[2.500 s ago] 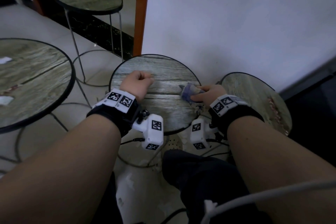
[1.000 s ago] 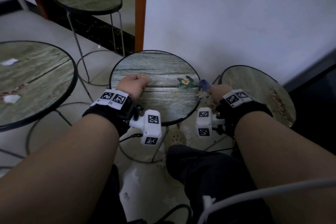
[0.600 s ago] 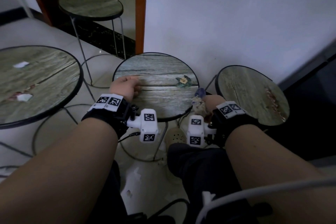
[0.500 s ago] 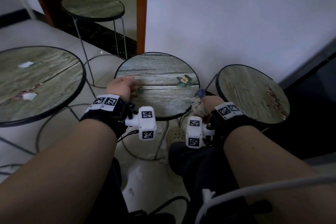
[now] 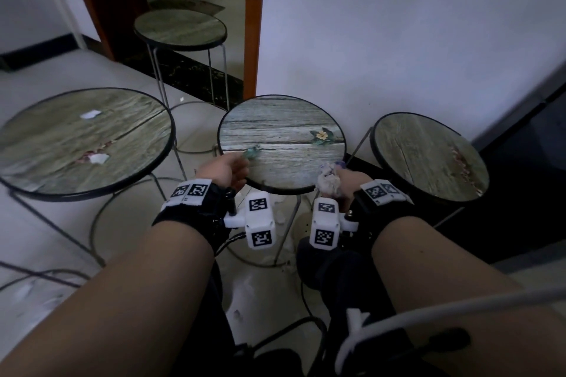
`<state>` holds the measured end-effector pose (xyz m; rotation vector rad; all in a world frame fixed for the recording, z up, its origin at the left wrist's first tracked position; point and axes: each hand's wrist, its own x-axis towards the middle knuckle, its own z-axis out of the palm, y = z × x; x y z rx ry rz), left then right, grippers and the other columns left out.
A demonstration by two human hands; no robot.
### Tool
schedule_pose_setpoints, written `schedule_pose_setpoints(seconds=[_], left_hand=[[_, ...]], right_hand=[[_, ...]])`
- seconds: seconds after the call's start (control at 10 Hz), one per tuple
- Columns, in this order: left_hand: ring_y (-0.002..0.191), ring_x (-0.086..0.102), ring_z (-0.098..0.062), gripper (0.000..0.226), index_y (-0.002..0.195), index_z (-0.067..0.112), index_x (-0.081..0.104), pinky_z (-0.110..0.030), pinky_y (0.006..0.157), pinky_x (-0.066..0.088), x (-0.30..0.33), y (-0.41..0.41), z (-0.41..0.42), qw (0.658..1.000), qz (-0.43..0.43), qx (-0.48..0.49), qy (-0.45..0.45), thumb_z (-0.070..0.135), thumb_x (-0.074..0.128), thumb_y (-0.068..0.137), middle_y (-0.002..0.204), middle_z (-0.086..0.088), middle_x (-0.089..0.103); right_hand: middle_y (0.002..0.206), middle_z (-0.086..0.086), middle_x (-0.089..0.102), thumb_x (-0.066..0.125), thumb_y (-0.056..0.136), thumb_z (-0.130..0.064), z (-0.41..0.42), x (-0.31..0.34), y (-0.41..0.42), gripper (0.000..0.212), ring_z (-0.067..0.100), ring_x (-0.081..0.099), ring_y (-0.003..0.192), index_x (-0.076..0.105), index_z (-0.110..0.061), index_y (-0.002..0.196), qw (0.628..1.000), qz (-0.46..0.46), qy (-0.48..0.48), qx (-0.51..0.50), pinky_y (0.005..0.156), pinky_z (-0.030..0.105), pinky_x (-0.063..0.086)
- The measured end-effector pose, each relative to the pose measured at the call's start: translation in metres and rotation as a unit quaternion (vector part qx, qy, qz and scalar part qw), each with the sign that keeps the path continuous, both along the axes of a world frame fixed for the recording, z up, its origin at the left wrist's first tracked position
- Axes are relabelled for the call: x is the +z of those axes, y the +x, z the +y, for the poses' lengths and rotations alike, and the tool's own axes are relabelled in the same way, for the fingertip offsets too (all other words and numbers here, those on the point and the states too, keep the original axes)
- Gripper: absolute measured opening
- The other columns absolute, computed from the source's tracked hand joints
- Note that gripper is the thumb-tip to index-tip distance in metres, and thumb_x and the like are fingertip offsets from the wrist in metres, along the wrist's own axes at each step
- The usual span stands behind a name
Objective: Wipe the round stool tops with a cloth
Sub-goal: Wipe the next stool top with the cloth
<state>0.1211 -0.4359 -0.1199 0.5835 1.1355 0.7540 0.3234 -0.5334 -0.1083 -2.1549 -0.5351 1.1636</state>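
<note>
Your forearms fill the near frame, each with a black wrist strap carrying white marker blocks; a pale cable [image 5: 459,304] crosses over the right one. Dark trousers and your knee [image 5: 330,263] sit between them, above the tiled floor.

Your left hand [image 5: 225,173] is at the near-left rim of the middle stool [image 5: 281,144], fingers loosely curled against the edge with the tips touching the top; it holds nothing that shows. Your right hand [image 5: 349,180] is just off the near-right rim of the same stool, below the level of the top, fingers closed round the cloth [image 5: 327,179]. The cloth is bunched, pale with a purple bit at its upper end, sticking up out of the fist just beside the rim. Cannot tell whether it touches the rim.

The middle stool top is round, wood-grain print, black rim, with a small yellow flower [image 5: 321,135] printed toward its right side and a greenish mark by your left fingertips.

Right of it, near but apart, stands the right stool [image 5: 428,156], its top tilted in view, with reddish flecks along the far-right side. To the left, the large stool [image 5: 82,138] carries two white scraps and a reddish patch. Farther back, a taller stool [image 5: 180,29] stands on thin metal legs in front of a doorway with an orange-brown frame. A white wall [image 5: 398,24] rises behind the middle and right stools.
</note>
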Motion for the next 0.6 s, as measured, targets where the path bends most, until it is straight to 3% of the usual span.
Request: schedule_pose_setpoints(seconds=[0.1, 0.2, 0.3, 0.4, 0.5, 0.6], left_hand=[[0.038, 0.054, -0.002, 0.020, 0.074, 0.016, 0.058, -0.019, 0.051, 0.038, 0.001, -0.015, -0.003, 1.000, -0.004, 0.010, -0.005, 0.019, 0.053, 0.092, 0.046, 0.008, 0.062], [0.048, 0.054, -0.007, 0.019, 0.074, 0.015, 0.057, -0.020, 0.052, 0.035, 0.001, -0.028, -0.006, 1.000, -0.019, 0.020, -0.008, 0.017, 0.052, 0.092, 0.045, 0.008, 0.062], [0.048, 0.054, -0.007, 0.018, 0.076, 0.015, 0.056, -0.019, 0.050, 0.036, 0.002, -0.038, -0.007, 1.000, -0.020, 0.017, -0.012, 0.018, 0.051, 0.093, 0.044, 0.008, 0.061], [0.043, 0.057, -0.007, 0.019, 0.076, 0.015, 0.056, -0.021, 0.054, 0.036, 0.000, -0.049, -0.002, 1.000, -0.006, 0.016, -0.013, 0.019, 0.050, 0.094, 0.043, 0.007, 0.061], [0.036, 0.057, -0.006, 0.019, 0.076, 0.015, 0.056, -0.022, 0.052, 0.038, -0.001, -0.058, 0.001, 1.000, 0.014, 0.006, -0.017, 0.020, 0.050, 0.093, 0.044, 0.006, 0.061], [0.039, 0.060, -0.011, 0.020, 0.078, 0.011, 0.056, -0.021, 0.047, 0.042, 0.001, -0.059, 0.000, 0.999, 0.006, -0.017, -0.028, 0.019, 0.049, 0.094, 0.046, 0.002, 0.062]], right_hand=[[0.141, 0.019, 0.040, 0.029, 0.101, -0.041, 0.002, 0.005, -0.003, 0.057, 0.033, 0.047, 0.125, 0.018, -0.011, 0.149, 0.999, -0.028, -0.001, 0.022, 0.097, 0.033, 0.043], [0.118, 0.011, 0.053, 0.039, 0.088, -0.066, 0.002, 0.009, -0.015, 0.051, 0.030, 0.050, 0.117, 0.044, -0.031, 0.125, 0.998, 0.036, 0.011, 0.042, 0.093, 0.039, 0.045], [0.086, -0.002, 0.049, 0.045, 0.097, -0.040, 0.001, 0.007, -0.021, 0.026, 0.018, 0.052, 0.086, 0.042, -0.018, 0.110, 0.995, 0.087, 0.038, 0.003, 0.066, 0.026, 0.046], [0.087, 0.000, 0.049, 0.041, 0.100, -0.030, -0.003, 0.010, -0.027, 0.016, 0.015, 0.050, 0.075, 0.041, -0.017, 0.108, 0.996, 0.072, 0.041, 0.022, 0.068, 0.027, 0.045], [0.099, 0.006, 0.051, 0.039, 0.100, -0.030, -0.005, 0.020, -0.026, 0.017, 0.021, 0.050, 0.091, 0.042, -0.015, 0.107, 0.993, 0.100, 0.057, 0.013, 0.085, 0.035, 0.044], [0.085, 0.002, 0.051, 0.039, 0.100, -0.030, -0.002, 0.029, -0.031, 0.019, 0.019, 0.052, 0.080, 0.043, -0.013, 0.108, 0.988, 0.134, 0.072, 0.009, 0.072, 0.028, 0.044]])
